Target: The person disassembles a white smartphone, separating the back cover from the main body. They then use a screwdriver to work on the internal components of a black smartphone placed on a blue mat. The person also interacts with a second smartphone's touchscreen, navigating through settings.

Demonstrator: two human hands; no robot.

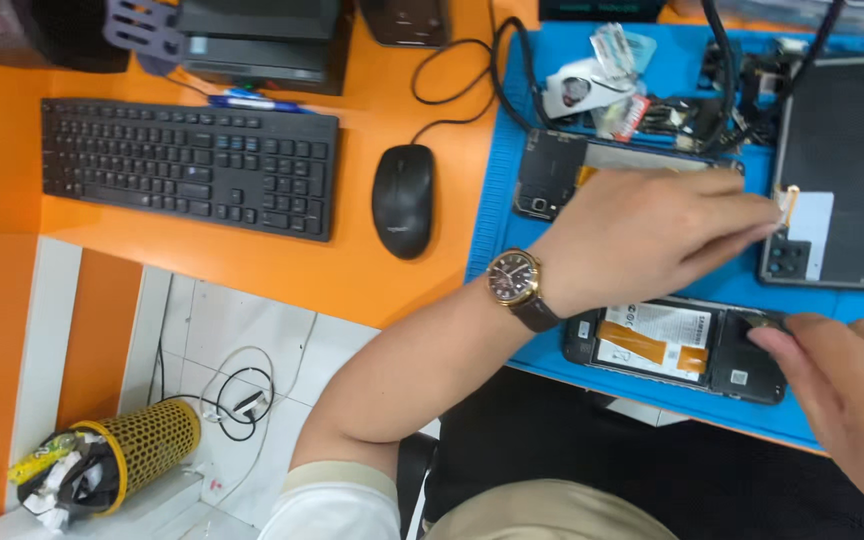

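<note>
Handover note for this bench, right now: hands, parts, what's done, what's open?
Left hand: reaching across the blue mat, fingers pinching a small orange-tipped part over the black back cover.
Right hand: fingertips on the camera end of the opened phone at the mat's near edge.
Done: phone's back is off, battery exposed.
Left: phone still open, cover lying apart from it. A second opened phone sits behind the left hand.

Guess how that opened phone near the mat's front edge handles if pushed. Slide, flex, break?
The opened phone lies flat on the blue mat, so it would probably grip rather than skate. Its slab shape looks stiff and won't roll. With the back off and the battery and orange flex strips exposed, the insides are likely fragile; the right hand touches one end.
</note>
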